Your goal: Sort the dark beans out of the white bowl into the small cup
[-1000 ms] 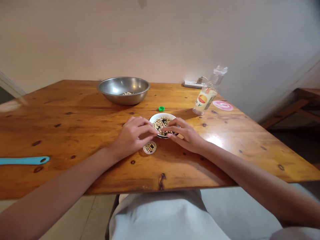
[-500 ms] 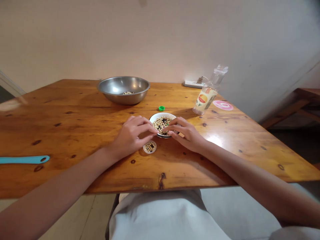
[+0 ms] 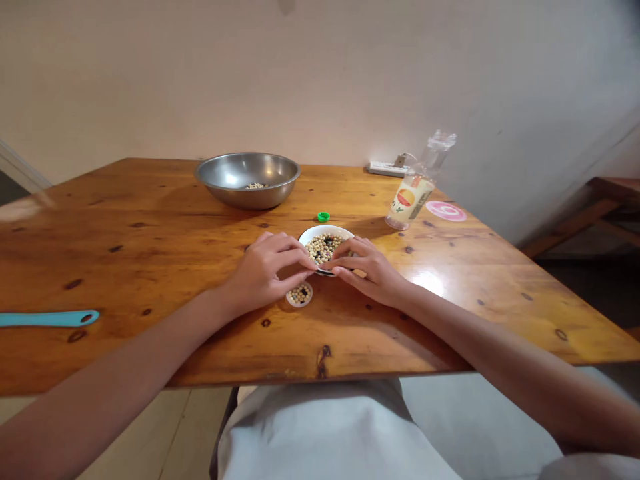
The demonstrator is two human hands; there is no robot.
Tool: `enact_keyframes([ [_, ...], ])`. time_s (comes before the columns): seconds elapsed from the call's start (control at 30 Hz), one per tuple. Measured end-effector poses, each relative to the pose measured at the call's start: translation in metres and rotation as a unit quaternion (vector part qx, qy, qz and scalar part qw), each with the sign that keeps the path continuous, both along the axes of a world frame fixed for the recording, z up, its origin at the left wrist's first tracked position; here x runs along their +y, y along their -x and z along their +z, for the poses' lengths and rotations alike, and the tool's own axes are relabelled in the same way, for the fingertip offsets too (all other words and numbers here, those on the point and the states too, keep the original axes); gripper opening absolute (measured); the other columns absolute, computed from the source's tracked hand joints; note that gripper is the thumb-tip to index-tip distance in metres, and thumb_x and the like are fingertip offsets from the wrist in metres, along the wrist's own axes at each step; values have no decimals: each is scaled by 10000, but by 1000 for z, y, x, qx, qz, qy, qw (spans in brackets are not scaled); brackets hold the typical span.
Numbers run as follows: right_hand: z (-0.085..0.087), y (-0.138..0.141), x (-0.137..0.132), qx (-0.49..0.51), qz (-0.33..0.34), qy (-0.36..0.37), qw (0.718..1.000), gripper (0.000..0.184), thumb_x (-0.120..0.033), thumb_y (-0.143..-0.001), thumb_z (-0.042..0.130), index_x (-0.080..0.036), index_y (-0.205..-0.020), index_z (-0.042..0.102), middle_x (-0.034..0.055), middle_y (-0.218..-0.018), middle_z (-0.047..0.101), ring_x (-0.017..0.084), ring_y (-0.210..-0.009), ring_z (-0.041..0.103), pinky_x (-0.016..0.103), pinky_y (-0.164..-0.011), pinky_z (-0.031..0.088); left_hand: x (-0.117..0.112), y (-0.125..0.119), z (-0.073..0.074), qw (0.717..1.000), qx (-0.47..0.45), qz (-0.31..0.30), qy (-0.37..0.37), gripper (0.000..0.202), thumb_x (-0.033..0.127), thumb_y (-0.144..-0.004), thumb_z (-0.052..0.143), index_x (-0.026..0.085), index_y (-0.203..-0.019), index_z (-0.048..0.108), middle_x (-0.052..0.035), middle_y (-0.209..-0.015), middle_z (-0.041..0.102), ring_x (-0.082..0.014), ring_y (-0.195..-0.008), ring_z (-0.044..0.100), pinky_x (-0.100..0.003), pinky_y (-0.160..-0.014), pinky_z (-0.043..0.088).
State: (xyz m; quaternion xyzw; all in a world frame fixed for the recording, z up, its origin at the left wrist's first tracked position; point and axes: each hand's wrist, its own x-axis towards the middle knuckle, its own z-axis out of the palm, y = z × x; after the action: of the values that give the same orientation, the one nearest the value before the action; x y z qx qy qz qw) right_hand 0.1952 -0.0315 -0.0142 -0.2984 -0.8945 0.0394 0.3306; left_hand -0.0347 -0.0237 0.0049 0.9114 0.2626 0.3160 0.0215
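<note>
My left hand (image 3: 265, 273) and my right hand (image 3: 367, 270) lie on the wooden table (image 3: 150, 280), with their fingertips meeting at the near rim of a small white bowl (image 3: 313, 233). Pale beans mixed with dark ones (image 3: 324, 247) fill that bowl, and my fingers hide its front part. Whether either hand grips the bowl or the beans I cannot tell. Just below my left fingers sits a small round lid (image 3: 299, 294) holding more beans. A steel mixing bowl (image 3: 240, 197) at the back holds a small heap of pale beans.
A green bottle cap (image 3: 323, 217) lies behind the white bowl. Farther right stand a tilted plastic bottle (image 3: 411, 198) and a pink disc (image 3: 446, 211). A power strip (image 3: 386, 169) sits against the wall, and a blue handle (image 3: 47, 319) lies at the left.
My right fingertips have shifted from over the beans toward the bowl's near rim. The left hand has barely moved, and the bowls stay in place.
</note>
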Motion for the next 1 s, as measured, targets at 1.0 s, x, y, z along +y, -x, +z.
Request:
enact_keyframes([
  [1.0,4,-1,-3,10,17,27,999,207,-239,-898,522,-210,-998,701,62,-867,634,189,-852,513,351,-808,411,14,11,4,972,120,-3,204,103,243,-779,616,203,-754,709,11,-752,704,-124,-696,610,-220,-682,416],
])
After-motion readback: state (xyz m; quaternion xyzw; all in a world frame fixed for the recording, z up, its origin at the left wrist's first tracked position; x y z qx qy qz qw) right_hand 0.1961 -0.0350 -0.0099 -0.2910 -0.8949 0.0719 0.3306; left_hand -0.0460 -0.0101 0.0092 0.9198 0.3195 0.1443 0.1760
